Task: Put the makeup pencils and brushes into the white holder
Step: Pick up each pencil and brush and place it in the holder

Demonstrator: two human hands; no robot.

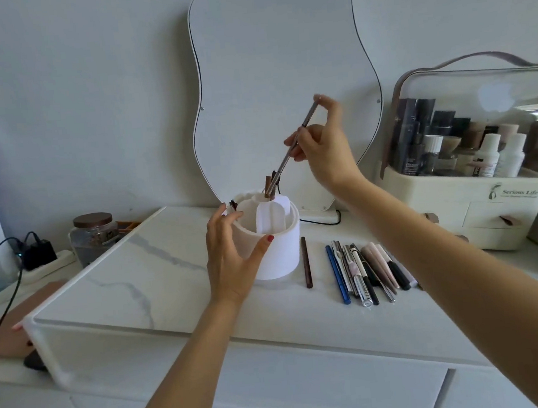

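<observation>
At frame centre the white holder (269,236) stands on the bench (156,272). The left hand (232,262) cups its near left side, fingers spread around the wall. Above it, the right hand (319,144) pinches a slim pencil (292,148), tilted, its lower end at the holder's inner compartment. More pencils and brushes (368,271) lie just right of the holder, a brown pencil (306,262) nearest.
</observation>
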